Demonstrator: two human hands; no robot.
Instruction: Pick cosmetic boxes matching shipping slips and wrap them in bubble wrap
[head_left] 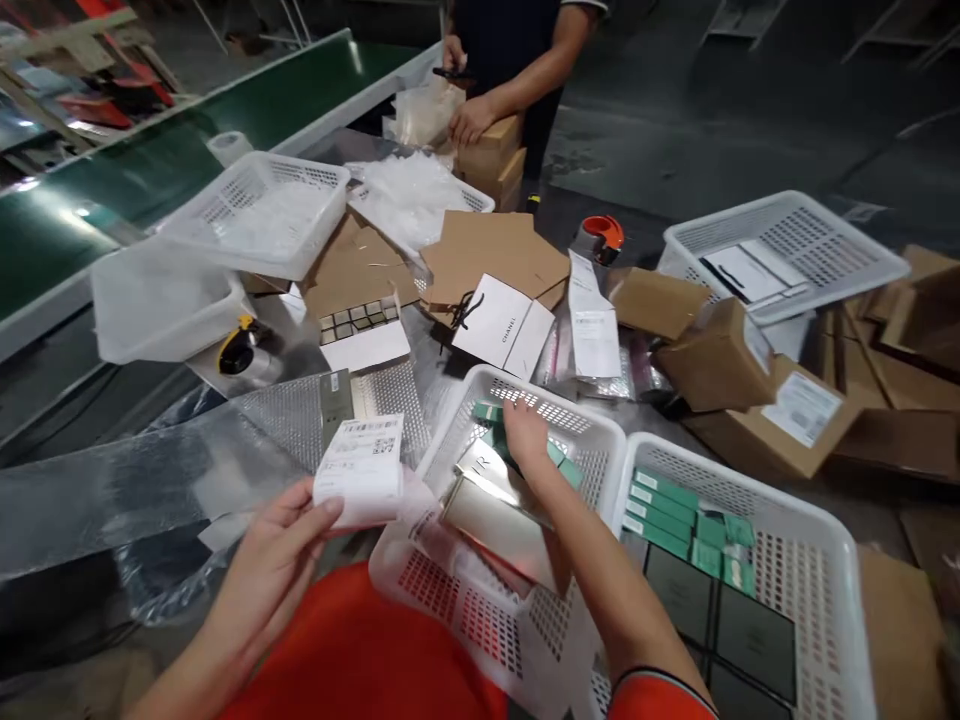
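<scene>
My left hand point(289, 550) pinches a strip of printed shipping labels point(360, 470) between thumb and fingers; its tail trails toward a white basket point(611, 440). Inside that basket, my right hand point(526, 438) reaches down among small green boxes point(568, 470). Its fingers are curled, and their tips are partly hidden, so what they hold is unclear. Below the right hand lie a shiny gold-toned box point(491, 520) and a white piece with black lettering point(484, 462). A second basket point(851, 590) on the right holds green boxes point(660, 510) and dark flat boxes point(754, 640).
Ahead lie a white paper bag point(499, 325), an open box of small items point(364, 345), tape dispensers point(600, 238) and cardboard cartons point(802, 415). More baskets point(787, 250) stand farther back. A co-worker point(517, 70) stands across the table, beside a green conveyor point(187, 125).
</scene>
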